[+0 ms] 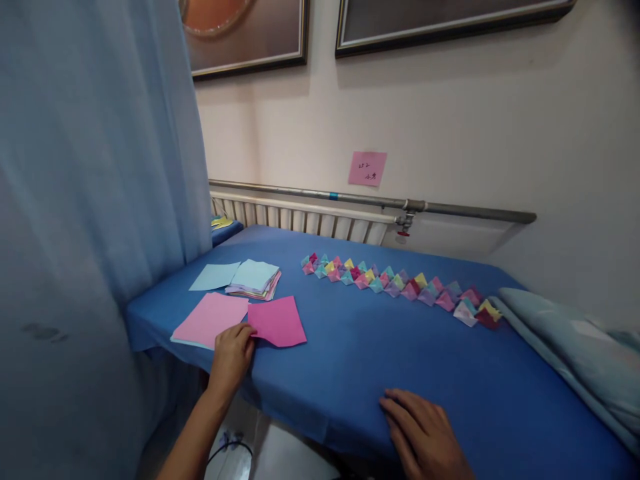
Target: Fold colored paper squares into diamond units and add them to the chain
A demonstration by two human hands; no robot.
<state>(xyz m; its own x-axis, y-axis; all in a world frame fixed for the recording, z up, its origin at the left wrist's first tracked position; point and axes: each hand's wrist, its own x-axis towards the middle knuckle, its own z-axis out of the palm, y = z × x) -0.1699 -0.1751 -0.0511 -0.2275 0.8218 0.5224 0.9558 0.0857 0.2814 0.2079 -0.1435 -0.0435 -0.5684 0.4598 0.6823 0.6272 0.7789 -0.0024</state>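
My left hand (231, 353) reaches to the near left part of the blue-covered table (350, 360). Its fingertips pinch the near corner of a magenta paper square (278, 321). A pale pink paper square (210, 319) lies right beside it on the left, under the hand's edge. My right hand (423, 433) rests flat on the blue cover near the front edge, fingers spread, holding nothing. Behind the pink sheets sit a light blue sheet (215, 275) and a stack of coloured paper squares (254, 279).
A long row of several folded paper pieces (400, 285) in mixed colours runs across the table's far middle to the right. A folded pale blue blanket (575, 347) lies at the right end. A blue curtain (90, 200) hangs at the left. A radiator (300, 219) and pipe (370, 200) line the wall.
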